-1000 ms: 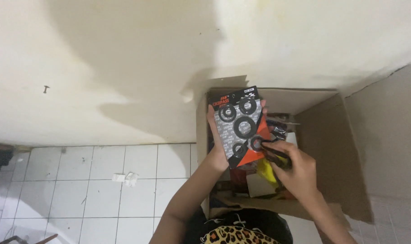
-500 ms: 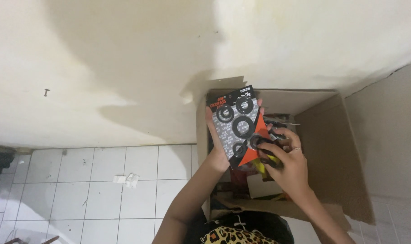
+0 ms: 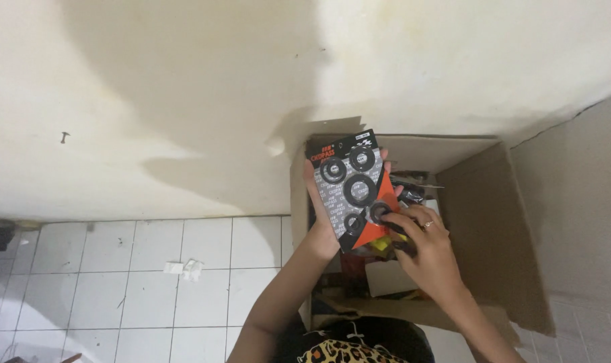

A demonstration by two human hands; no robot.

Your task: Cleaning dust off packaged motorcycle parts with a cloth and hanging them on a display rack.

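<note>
Head view: a card of black rings held up over an open box.
Left hand (image 3: 321,218) grips the card (image 3: 351,191) from behind; right hand (image 3: 423,252) pinches its lower corner, fingers curled, above the box (image 3: 483,222). Best to support the card flat while handling it. Box contents are shadowed and hard to make out.

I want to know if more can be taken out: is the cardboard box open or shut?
Open. The cardboard box has its flaps folded out, and packets show inside below the card of black rings.
</note>
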